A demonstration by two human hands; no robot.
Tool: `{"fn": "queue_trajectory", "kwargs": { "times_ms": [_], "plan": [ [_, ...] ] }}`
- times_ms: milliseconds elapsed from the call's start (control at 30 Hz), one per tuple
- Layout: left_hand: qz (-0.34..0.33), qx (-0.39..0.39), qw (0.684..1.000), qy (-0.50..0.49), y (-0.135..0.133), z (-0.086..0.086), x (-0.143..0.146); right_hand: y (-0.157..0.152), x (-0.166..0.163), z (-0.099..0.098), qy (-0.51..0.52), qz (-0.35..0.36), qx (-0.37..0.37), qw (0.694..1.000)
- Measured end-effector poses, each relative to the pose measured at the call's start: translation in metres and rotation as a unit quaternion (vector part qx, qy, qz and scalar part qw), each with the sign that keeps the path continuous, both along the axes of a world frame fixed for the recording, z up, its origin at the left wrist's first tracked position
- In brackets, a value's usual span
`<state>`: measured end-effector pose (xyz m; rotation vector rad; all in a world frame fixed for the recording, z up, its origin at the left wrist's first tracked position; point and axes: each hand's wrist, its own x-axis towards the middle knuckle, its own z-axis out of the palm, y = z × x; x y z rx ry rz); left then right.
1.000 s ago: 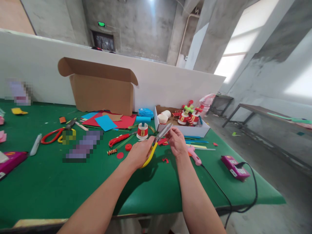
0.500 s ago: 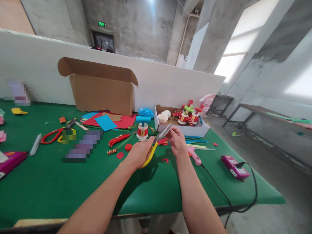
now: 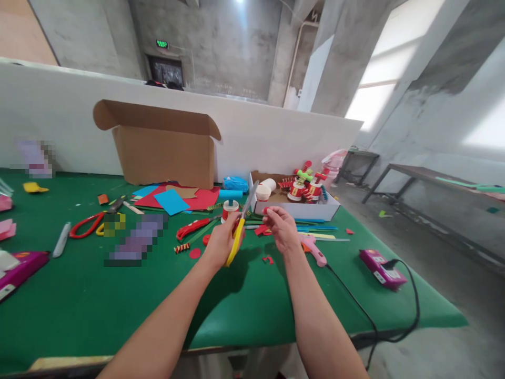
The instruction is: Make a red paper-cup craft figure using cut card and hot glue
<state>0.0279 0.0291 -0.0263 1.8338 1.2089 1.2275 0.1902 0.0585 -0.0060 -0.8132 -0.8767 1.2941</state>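
Red paper bit (image 3: 265, 211) is pinched tight by the fingertips of the right hand (image 3: 281, 231). Just to its left, yellow scissors (image 3: 239, 227) are gripped in the left hand (image 3: 221, 243), blades close together and pointed up, above the green table (image 3: 118, 305)

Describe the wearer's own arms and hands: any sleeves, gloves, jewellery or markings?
The left forearm and right forearm are bare down to the picture's lower edge; no sleeve shows. The left hand and right hand wear no gloves. No watch, bracelet, ring or marking is visible on either.
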Motion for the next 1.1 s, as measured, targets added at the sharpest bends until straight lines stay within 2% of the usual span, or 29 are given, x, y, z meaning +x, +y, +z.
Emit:
{"fn": "queue_trajectory", "kwargs": {
  "times_ms": [100,200,500,700,800,900,1000,1100],
  "plan": [
    [0.012,-0.029,0.985,-0.168,0.007,-0.001,0.002,-0.003,-0.004,-0.002,-0.045,0.032,-0.006,0.998],
    [0.001,-0.028,0.971,-0.237,0.011,0.001,0.001,-0.006,-0.008,-0.003,-0.100,0.075,0.006,0.992],
    [-0.020,-0.040,0.976,-0.211,0.004,0.007,-0.003,-0.013,-0.016,-0.002,-0.234,0.147,0.040,0.960],
    [-0.014,-0.115,0.962,-0.247,0.000,0.017,0.001,-0.011,-0.015,-0.008,-0.286,0.156,0.045,0.944],
    [-0.011,-0.105,0.956,-0.273,-0.001,0.018,0.002,-0.010,-0.018,-0.008,-0.220,0.146,0.028,0.964],
    [0.007,-0.067,0.951,-0.302,0.000,0.017,0.002,-0.010,-0.025,-0.009,-0.098,0.119,-0.039,0.987],
    [0.049,-0.047,0.935,-0.347,0.002,0.016,0.003,-0.012,-0.035,-0.011,-0.007,0.128,-0.099,0.987],
    [0.075,-0.050,0.917,-0.389,0.003,0.016,0.004,-0.019,-0.047,-0.014,0.034,0.133,-0.088,0.987]
  ]
}}
